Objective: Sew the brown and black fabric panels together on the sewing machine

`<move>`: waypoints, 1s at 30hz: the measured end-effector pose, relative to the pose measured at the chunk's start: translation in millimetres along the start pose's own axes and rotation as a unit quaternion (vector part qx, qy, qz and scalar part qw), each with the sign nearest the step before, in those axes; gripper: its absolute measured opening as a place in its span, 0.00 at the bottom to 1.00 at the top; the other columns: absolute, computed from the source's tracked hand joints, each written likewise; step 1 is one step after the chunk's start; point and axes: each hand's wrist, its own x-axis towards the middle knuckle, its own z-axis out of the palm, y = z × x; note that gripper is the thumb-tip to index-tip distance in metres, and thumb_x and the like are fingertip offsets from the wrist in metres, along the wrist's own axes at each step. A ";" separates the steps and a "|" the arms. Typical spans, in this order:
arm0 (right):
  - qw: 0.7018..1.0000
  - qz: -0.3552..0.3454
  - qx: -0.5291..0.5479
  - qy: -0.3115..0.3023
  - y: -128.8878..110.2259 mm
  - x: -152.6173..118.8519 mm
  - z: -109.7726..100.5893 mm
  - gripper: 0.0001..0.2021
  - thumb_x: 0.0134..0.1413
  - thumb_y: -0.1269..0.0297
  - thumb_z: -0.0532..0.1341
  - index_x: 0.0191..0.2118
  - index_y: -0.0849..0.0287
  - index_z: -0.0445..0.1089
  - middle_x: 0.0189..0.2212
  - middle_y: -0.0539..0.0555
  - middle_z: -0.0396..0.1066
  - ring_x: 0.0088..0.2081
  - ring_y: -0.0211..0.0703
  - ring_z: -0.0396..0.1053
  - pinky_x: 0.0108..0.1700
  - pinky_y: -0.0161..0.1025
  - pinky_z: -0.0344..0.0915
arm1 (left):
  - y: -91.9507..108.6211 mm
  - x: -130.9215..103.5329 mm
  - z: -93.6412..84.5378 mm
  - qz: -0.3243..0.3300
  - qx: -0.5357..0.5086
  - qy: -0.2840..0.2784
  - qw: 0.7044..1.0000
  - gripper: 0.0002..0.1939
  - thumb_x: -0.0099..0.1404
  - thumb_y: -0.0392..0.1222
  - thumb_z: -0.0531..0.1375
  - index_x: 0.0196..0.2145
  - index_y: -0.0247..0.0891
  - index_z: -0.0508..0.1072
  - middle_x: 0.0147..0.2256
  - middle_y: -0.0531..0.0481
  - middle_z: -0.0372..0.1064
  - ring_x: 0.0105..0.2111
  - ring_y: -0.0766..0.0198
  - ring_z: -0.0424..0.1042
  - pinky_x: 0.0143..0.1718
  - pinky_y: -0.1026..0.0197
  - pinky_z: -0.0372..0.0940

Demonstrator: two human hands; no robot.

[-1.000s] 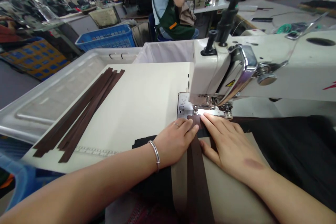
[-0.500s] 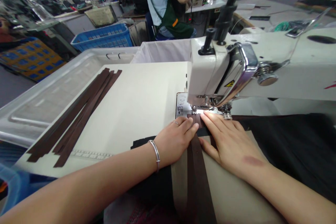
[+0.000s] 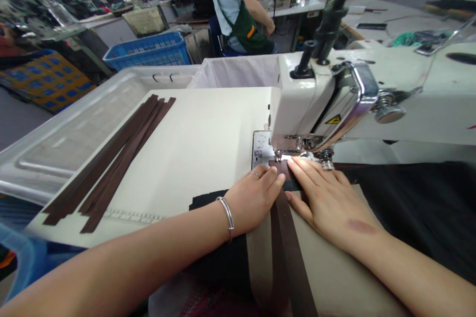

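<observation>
A whitish plastic tray [image 3: 48, 158] lies along the left of the pale worktop [image 3: 208, 129], a blue basket [image 3: 148, 52] behind it. On that side a bundle of dark brown strips [image 3: 127, 158] slants away, probably laid there to be within the left arm's reach yet out of the machine's way; a printed measuring scale [image 3: 134, 216] runs by their near ends. Farther back sits a co-worker [image 3: 232, 0], well apart. Next comes the left hand [image 3: 256, 195], a bangle [image 3: 227, 218] at its wrist, fingers curled close together and bearing on the brown strip [image 3: 293, 247]; whether the thumb pinches it, I can't tell. The strip runs over a beige panel [image 3: 327, 267] up to the presser foot [image 3: 278, 154], and the hands seem set either side to keep it straight and flat. The right hand [image 3: 323, 193] lies palm down, fingers extended side by side, thumb held apart. Over the fingertips looms the sewing machine [image 3: 439, 104], its head hiding whatever lies behind the foot and leaving little room. Rightmost, black cloth [image 3: 416, 208] spreads before the machine's arm, crowding the right forearm.
</observation>
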 end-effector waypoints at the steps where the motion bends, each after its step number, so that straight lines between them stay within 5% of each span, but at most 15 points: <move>1: 1.000 0.000 -0.001 0.001 -0.3 -0.4 0.6 0.30 0.63 0.51 0.48 0.65 0.61 0.50 0.60 0.60 0.59 0.58 0.58 0.55 0.52 0.53 0.55 | 0.3 -0.5 0.0 -0.004 0.001 0.002 1.000 0.20 0.70 0.33 0.45 0.57 0.23 0.59 0.53 0.34 0.62 0.53 0.53 0.61 0.57 0.52 0.57; 30: 1.000 0.009 -0.011 -0.008 2.3 2.7 -1.3 0.30 0.63 0.49 0.47 0.65 0.61 0.50 0.59 0.60 0.60 0.58 0.56 0.56 0.51 0.53 0.55 | -6.6 6.7 4.2 0.014 -0.016 0.017 1.000 0.19 0.70 0.33 0.46 0.55 0.24 0.61 0.52 0.36 0.64 0.53 0.53 0.62 0.56 0.51 0.59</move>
